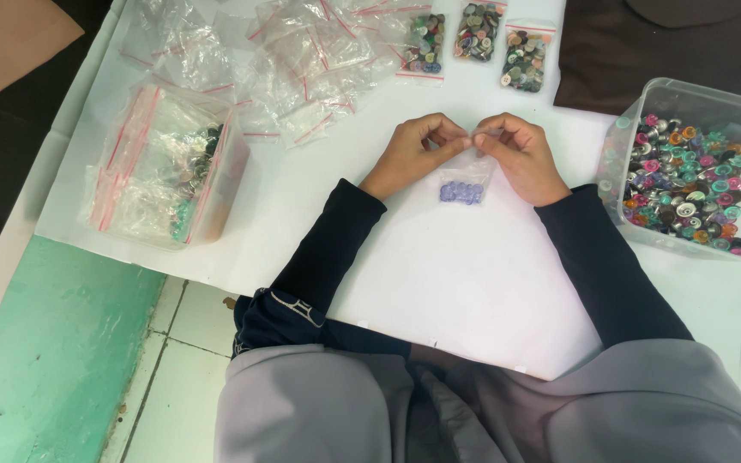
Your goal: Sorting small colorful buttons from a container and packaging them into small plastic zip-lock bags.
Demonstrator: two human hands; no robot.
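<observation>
White paper [439, 283] covers the work surface, laid over a floor of pale tiles with a green painted strip off to one side. The person sits at its near edge in a grey garment with black sleeves, both arms stretched forward.

At the middle of the paper lies a small clear zip bag [465, 178], and I take it as my landmark. It holds a little cluster of pale purple buttons [460, 193] gathered at its bottom. The left hand [413, 153] pinches the bag's top edge from one side, fingers curled tight, and the right hand [516, 154] pinches the same edge from the other side; the two sets of fingertips meet right at the bag's mouth. Both hands are closed narrow on that strip. Whether the seal is pressed shut or parted, I cannot tell.

Beyond the bag, at the far edge of the paper, three filled bags of mixed buttons [478, 39] lie side by side. To the left of those, and farther from the zip bag, sprawls a loose heap of empty clear bags [302, 60] with red seal strips. Well to the left of the zip bag sits a clear plastic box [165, 171] stuffed with more bags and some buttons. Well to its right stands a clear tub [688, 171] full of colourful buttons, pink, teal, orange and silver. Behind that tub lies dark brown cloth [628, 51].
</observation>
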